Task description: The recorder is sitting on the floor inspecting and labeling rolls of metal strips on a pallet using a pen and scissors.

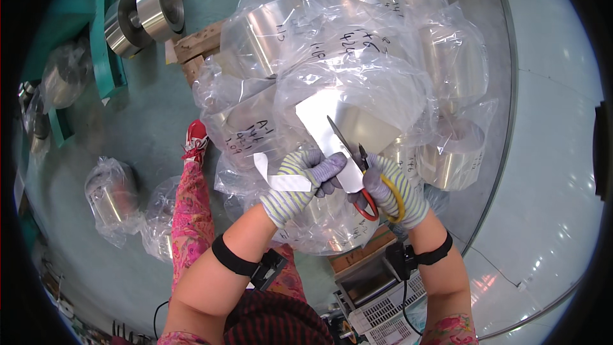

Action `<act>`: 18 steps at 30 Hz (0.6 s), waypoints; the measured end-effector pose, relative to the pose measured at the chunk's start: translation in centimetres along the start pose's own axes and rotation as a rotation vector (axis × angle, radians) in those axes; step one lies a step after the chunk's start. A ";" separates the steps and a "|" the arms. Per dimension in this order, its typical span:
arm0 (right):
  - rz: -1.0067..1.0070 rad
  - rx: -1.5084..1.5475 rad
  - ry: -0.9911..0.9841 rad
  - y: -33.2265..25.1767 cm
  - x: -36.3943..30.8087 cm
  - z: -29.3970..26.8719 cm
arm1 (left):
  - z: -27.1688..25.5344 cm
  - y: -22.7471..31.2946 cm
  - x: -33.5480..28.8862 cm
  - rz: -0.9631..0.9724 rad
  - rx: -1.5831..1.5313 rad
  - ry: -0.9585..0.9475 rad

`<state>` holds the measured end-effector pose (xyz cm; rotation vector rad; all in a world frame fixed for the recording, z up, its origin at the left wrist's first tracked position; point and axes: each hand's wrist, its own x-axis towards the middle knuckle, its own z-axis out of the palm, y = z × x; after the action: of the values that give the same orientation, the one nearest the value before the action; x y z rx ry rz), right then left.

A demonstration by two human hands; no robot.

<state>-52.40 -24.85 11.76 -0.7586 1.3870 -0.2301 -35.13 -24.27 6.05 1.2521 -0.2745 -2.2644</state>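
Observation:
Both hands wear striped knit gloves and meet over a pile of plastic-wrapped metal rolls. My left hand (303,182) is closed on a white paper sheet (317,116), pinched near its lower end. A curled white paper strip (287,183) lies across the back of that glove. My right hand (401,190) grips scissors (367,203) with one red and one yellow handle loop. Their dark blades point up and away, slightly apart, over the paper's right side. Beneath the paper is a shiny roll in clear plastic (367,126); the fingertips are partly hidden.
More bagged rolls (450,57) with handwritten marks surround the pile, which rests partly on wooden blocks (199,45). Two bare metal rolls (159,5) stand at far left by a green frame (105,45). A white plastic crate (389,310) sits near my body.

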 end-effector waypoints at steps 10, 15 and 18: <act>0.133 -0.140 0.009 -1.3 0.8 -0.1 | -0.8 1.3 0.1 -0.037 0.171 -0.029; 0.057 -0.160 0.020 -0.8 1.2 0.3 | -2.9 2.4 1.9 0.025 0.089 0.087; -0.001 -0.207 0.036 -1.8 1.8 0.2 | -2.6 2.6 1.9 0.033 0.074 0.082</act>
<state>-51.37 -27.13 11.39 -0.9299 1.4589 -0.1018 -32.85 -27.24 4.28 1.3643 -0.3489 -2.1873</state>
